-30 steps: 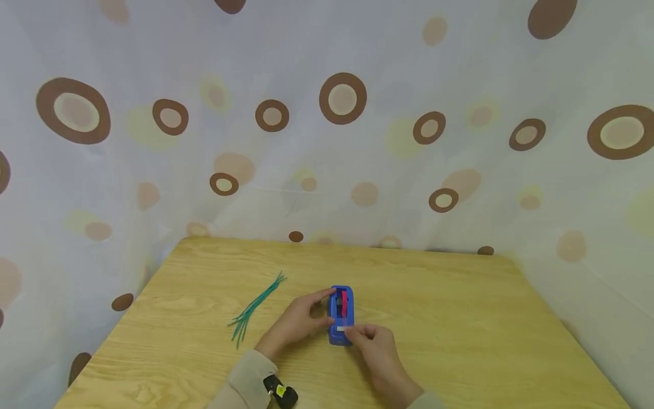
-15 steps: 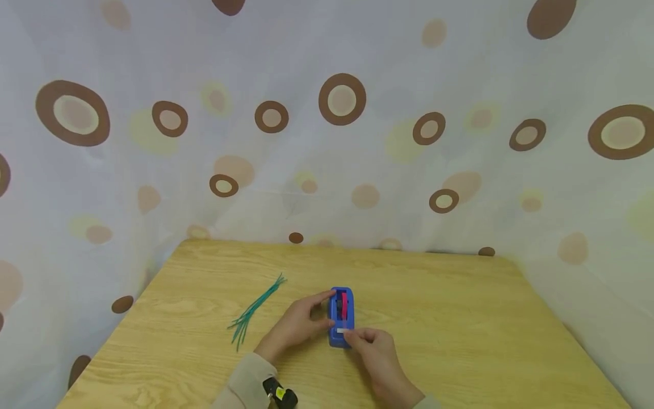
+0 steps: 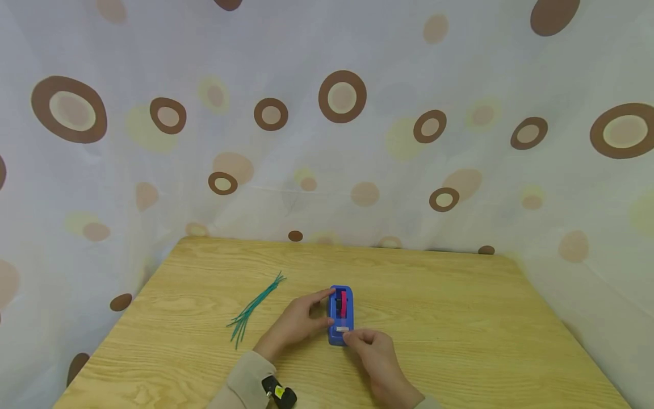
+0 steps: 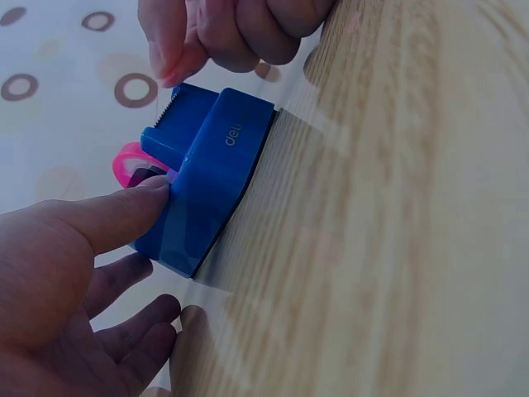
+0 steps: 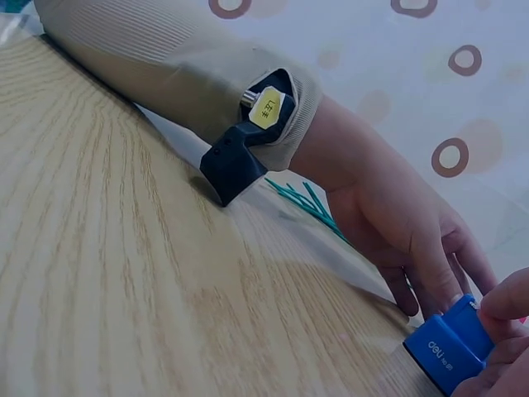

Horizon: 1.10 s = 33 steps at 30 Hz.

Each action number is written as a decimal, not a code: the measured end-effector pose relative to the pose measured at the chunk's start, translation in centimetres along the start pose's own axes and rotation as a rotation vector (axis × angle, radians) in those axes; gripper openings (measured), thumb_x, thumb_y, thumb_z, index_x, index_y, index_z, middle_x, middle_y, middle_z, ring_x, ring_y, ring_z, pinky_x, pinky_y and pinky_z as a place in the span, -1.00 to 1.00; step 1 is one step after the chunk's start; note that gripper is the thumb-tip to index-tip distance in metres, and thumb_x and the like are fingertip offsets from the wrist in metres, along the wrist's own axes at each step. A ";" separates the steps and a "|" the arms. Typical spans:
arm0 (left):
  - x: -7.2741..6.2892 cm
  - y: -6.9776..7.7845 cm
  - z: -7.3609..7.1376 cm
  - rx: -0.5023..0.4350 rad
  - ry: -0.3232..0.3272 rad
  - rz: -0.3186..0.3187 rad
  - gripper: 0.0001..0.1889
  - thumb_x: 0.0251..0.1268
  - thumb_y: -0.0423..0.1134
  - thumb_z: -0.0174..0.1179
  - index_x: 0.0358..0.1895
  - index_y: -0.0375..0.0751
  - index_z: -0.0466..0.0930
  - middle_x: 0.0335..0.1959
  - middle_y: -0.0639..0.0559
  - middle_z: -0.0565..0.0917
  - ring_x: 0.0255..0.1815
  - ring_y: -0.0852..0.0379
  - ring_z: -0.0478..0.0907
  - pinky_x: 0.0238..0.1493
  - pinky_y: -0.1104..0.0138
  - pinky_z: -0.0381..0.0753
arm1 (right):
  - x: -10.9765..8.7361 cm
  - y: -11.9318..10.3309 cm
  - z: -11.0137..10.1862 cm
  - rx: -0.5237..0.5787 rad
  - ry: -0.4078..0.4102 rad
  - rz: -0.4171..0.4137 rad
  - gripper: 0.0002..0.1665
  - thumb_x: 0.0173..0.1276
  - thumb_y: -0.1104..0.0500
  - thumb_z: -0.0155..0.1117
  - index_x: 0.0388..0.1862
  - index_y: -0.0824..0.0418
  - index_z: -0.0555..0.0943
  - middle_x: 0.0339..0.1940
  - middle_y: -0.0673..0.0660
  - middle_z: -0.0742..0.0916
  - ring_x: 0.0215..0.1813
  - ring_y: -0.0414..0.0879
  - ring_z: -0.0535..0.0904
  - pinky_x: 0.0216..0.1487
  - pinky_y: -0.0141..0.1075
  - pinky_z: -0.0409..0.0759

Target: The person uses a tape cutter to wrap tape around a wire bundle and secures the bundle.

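1. Dispenser (image 3: 349, 314): on table (image 3: 460, 318), between both hands, cutter (image 4: 168, 108) facing the person.
2. Left hand (image 3: 298, 319): clamped on dispenser's left side, likely for steadying.
3. Right hand (image 3: 379, 357): thumb and forefinger together beside cutter, apparently clamped on tape (image 3: 344, 322).

Pale curtain (image 3: 306, 147), brown-ringed and peach-spotted, on three sides of wooden table (image 3: 429, 307); visible grain; soft light.

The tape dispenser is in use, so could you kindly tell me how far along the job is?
Done: the tape is loaded in the tape dispenser. In hand: the left hand grips the dispenser while the right hand pinches near the cutter, apparently at the tape's end. Probably left: tearing a strip, since none shows torn.
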<state>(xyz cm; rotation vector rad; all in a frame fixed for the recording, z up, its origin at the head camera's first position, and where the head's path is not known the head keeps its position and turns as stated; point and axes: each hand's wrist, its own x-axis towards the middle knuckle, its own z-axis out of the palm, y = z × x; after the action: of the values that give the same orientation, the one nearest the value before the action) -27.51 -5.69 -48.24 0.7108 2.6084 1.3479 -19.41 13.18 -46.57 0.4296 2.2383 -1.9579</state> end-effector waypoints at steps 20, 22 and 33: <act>0.0 0.2 -0.1 0.007 0.002 0.004 -0.35 0.33 -0.09 0.31 0.47 0.15 0.31 0.42 -0.05 0.38 0.41 -0.12 0.31 0.33 0.02 0.31 | -0.6 0.6 -0.1 0.091 -0.044 0.053 -0.68 0.31 0.10 0.39 -0.16 0.36 0.69 -0.42 -0.01 0.51 -0.38 -0.14 0.36 -0.39 -0.32 0.33; 0.0 0.3 -0.2 0.009 0.002 0.006 -0.34 0.34 -0.10 0.31 0.48 0.14 0.31 0.42 -0.06 0.38 0.41 -0.12 0.30 0.34 0.01 0.30 | -0.6 0.5 -0.1 0.098 -0.039 0.060 -0.68 0.31 0.10 0.39 -0.15 0.36 0.68 -0.39 0.00 0.51 -0.37 -0.13 0.36 -0.38 -0.31 0.33; -0.1 0.4 -0.2 -0.007 -0.008 -0.010 -0.34 0.33 -0.10 0.31 0.48 0.14 0.31 0.43 -0.07 0.37 0.43 -0.11 0.28 0.35 0.00 0.28 | -1.2 0.8 -0.1 0.129 -0.055 0.054 -0.78 0.29 0.17 0.37 -0.30 0.36 0.67 -0.58 -0.04 0.42 -0.53 -0.17 0.29 -0.50 -0.36 0.26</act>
<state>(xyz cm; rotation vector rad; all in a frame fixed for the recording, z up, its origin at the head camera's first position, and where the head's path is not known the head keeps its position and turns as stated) -27.32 -5.70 -47.77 0.6996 2.5959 1.3482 -18.08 13.24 -46.96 0.4413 2.0537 -2.0675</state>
